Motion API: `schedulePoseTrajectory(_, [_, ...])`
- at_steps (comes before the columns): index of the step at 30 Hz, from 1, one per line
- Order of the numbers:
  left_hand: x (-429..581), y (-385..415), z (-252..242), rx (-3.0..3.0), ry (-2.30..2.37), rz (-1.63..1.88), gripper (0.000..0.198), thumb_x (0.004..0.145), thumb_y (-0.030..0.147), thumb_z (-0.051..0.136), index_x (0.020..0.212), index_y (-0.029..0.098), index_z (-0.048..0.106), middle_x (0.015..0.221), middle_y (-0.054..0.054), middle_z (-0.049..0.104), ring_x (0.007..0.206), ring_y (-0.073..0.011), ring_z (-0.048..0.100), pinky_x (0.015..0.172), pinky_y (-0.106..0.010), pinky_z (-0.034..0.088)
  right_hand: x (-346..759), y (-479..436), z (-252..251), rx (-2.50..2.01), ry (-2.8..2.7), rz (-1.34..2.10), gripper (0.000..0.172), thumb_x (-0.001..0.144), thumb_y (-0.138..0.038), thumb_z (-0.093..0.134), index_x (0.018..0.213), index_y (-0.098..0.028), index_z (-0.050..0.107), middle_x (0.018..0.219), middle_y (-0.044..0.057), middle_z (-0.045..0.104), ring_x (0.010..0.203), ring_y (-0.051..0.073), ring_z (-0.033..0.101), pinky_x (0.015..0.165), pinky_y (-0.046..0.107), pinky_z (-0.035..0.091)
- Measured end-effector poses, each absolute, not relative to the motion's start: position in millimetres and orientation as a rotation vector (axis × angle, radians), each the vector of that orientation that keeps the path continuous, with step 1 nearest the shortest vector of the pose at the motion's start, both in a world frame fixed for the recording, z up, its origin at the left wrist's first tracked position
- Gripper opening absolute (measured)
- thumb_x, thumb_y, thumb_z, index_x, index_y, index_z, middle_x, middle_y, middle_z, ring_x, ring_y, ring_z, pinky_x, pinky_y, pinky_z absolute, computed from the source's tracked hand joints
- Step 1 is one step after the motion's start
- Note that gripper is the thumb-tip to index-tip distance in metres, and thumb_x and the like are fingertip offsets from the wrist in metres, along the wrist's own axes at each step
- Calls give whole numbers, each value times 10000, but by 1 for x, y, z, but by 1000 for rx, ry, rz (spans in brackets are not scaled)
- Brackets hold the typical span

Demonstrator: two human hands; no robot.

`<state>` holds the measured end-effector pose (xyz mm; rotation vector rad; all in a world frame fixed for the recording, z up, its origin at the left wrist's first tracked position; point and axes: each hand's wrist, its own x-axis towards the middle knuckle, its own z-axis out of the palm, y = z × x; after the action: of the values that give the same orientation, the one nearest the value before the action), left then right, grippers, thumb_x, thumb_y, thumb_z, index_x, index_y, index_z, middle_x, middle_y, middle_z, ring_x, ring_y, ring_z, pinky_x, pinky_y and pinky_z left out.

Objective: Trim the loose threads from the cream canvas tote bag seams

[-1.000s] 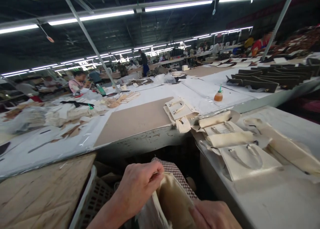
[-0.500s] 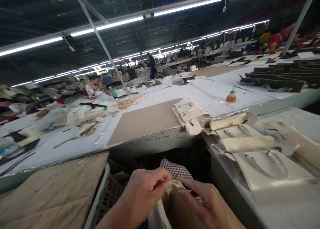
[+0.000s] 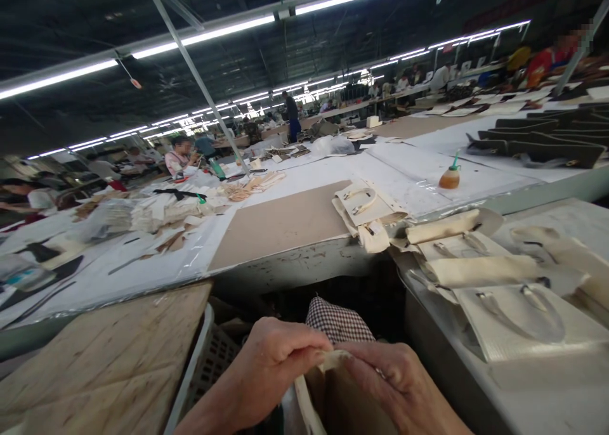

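Observation:
A cream bag (image 3: 354, 400) with its mouth facing up is held low in front of me, its lower part cut off by the bottom of the view. My left hand (image 3: 280, 362) pinches the far corner of the bag's rim between thumb and fingers. Close beside it, my right hand (image 3: 387, 371) grips the same rim, thumb on the inner side and fingers over the outside. The fingertips of both hands nearly meet there. Behind them shows a brown-and-white checked cloth (image 3: 337, 321).
Several cream handbags (image 3: 518, 314) lie on the right-hand table; another cream bag (image 3: 364, 207) rests at the long table's edge. A glue bottle (image 3: 450, 176) stands farther back. On the left are a worn board (image 3: 109, 352) and a plastic basket (image 3: 212, 359). Co-workers sit beyond.
My right thumb and fingers have closed more firmly on the bag's rim, and the hands have come nearer together. The view has shifted slightly.

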<state>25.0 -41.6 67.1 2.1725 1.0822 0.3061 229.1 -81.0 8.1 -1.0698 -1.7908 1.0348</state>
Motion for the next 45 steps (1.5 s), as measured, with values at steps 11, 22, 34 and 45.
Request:
schedulePoseTrajectory(11, [30,-39,66,2206,1173,325,170,881,163,570,819,169,728,647,41,617,577,-92,504,575,-188,337,225,-72,5,-1204,-1928,987,292,991,-347,443,889,-200,674,754,-5,689,666,148,627,594,225,397])
schedulePoseTrajectory(22, [35,-51,59,1875,1370,484,127,825,189,565,784,149,678,688,18,604,642,-126,507,590,-207,386,226,-68,-8,-1185,-1917,851,306,993,-371,435,877,-224,677,675,-26,659,581,129,593,543,226,358])
schedulePoseTrajectory(34, [41,-77,65,1800,1373,806,257,854,238,584,1110,219,581,1160,-39,624,1118,-220,564,1000,-327,417,221,-61,8,-1134,-2042,837,288,1000,-316,432,979,-235,707,855,20,745,791,202,704,675,255,440])
schedulePoseTrajectory(45, [41,-114,49,1473,1439,831,910,637,140,640,1471,214,284,1439,-126,454,1293,-326,448,1069,-451,366,208,-65,34,-1483,-2121,598,302,1005,-277,410,912,-225,693,749,36,744,745,242,723,601,284,377])
